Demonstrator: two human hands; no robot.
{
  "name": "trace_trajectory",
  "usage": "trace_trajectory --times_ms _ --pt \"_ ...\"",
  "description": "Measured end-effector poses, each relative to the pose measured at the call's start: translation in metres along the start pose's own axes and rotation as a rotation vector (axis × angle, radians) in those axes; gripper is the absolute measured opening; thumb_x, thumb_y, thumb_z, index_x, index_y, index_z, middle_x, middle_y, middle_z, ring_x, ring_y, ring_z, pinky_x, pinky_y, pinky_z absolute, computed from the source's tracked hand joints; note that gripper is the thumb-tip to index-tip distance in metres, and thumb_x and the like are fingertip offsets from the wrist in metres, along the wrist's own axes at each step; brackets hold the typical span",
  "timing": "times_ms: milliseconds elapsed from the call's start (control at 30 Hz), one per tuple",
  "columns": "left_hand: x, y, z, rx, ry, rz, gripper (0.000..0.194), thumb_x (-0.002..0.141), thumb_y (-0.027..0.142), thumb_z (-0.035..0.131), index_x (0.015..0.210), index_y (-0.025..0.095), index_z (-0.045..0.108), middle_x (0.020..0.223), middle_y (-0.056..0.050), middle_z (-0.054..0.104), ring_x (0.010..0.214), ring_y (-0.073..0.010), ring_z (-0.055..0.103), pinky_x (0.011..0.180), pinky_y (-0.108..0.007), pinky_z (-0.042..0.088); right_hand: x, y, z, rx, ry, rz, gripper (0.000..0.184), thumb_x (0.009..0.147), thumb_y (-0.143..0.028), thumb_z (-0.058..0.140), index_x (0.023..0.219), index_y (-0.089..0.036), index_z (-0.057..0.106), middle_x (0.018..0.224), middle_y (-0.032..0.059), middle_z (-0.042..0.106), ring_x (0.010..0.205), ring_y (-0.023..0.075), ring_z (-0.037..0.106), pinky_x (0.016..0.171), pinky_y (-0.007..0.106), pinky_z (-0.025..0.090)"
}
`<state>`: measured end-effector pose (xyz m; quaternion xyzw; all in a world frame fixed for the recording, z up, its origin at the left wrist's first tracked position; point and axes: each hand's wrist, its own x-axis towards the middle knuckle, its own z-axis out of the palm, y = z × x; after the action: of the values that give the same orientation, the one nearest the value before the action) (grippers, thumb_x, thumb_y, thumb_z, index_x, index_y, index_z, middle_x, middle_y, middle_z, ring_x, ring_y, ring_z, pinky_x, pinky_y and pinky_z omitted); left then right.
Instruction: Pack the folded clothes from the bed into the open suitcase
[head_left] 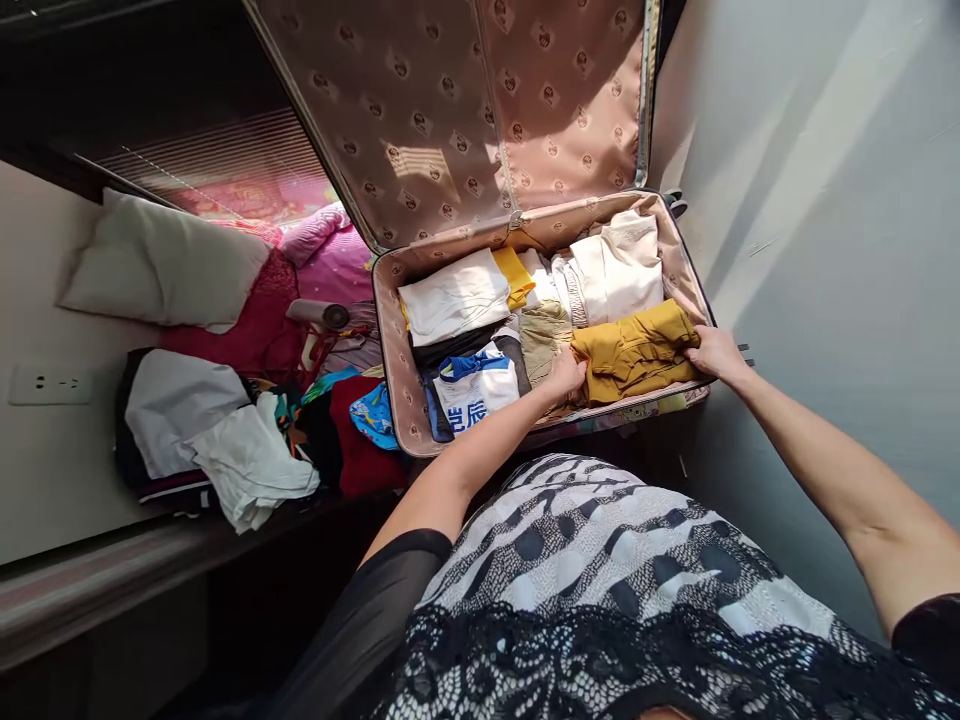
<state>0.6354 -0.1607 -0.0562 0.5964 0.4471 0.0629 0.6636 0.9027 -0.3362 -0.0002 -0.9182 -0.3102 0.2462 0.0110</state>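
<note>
A mustard-yellow folded garment (634,350) lies in the front right corner of an open suitcase (396,385) lined in pink. My left hand (566,372) grips its left edge, fingers closed on the cloth. At its right end my right hand (714,354) holds the other edge, by the suitcase wall. Left of it sits a folded white and blue shirt (480,388). Behind are a white garment with a yellow part (457,297), an olive garment (544,338) and cream clothes (615,265). My fingertips are partly hidden by the cloth.
The suitcase lid (450,120) stands raised at the back. A grey wall (840,250) is close on the right. To the left are a heap of clothes (255,455), a pillow (169,260), a hair dryer (319,313) and pink bedding (337,265). A wall socket (51,385) is far left.
</note>
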Motion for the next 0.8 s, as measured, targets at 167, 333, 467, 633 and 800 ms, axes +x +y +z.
trace_trajectory --times_ms 167,333,467,633,800 --pt "-0.009 0.004 -0.022 0.764 -0.162 0.613 0.082 0.089 0.034 0.088 0.165 0.024 0.058 0.183 -0.020 0.033 0.173 -0.0488 0.012 0.139 -0.068 0.009 -0.021 -0.007 -0.002 -0.182 0.166 -0.271 0.086 0.097 -0.037 0.072 0.173 -0.013 0.039 0.160 0.0317 0.056 0.141 0.0472 0.059 0.117 0.062 0.052" --pt "0.007 -0.013 -0.011 1.053 -0.498 0.768 0.074 0.090 0.045 0.088 0.160 0.042 0.065 0.186 -0.012 0.028 0.172 -0.0531 0.007 0.131 -0.083 0.009 -0.013 -0.029 0.037 -0.358 -0.088 -0.442 0.112 0.089 -0.059 0.083 0.180 -0.038 0.022 0.185 0.0260 0.018 0.160 0.0641 0.027 0.112 0.085 0.043" --pt "0.018 -0.039 0.003 1.126 -0.471 0.787 0.071 0.090 0.039 0.088 0.157 0.048 0.065 0.186 -0.010 0.030 0.171 -0.0515 0.016 0.129 -0.084 0.018 0.003 -0.027 0.074 -0.467 -0.126 -0.433 0.123 0.084 -0.061 0.085 0.182 -0.037 0.016 0.184 0.0324 0.014 0.160 0.0696 0.024 0.106 0.089 0.043" --pt "0.026 -0.054 0.016 1.161 -0.439 0.769 0.071 0.090 0.040 0.086 0.157 0.050 0.064 0.187 -0.004 0.029 0.171 -0.0484 0.021 0.129 -0.076 0.032 0.011 -0.024 0.080 -0.567 -0.095 -0.428 0.128 0.080 -0.062 0.085 0.183 -0.036 0.014 0.183 0.0321 0.018 0.162 0.0688 0.023 0.111 0.085 0.042" --pt "0.012 -0.036 0.009 1.122 -0.475 0.738 0.071 0.086 0.037 0.085 0.155 0.043 0.069 0.185 -0.010 0.032 0.165 -0.0523 0.033 0.121 -0.077 0.042 0.012 -0.026 0.065 -0.623 -0.171 -0.396 0.115 0.075 -0.057 0.081 0.178 -0.035 0.034 0.180 0.0283 0.031 0.158 0.0655 0.037 0.110 0.081 0.048"
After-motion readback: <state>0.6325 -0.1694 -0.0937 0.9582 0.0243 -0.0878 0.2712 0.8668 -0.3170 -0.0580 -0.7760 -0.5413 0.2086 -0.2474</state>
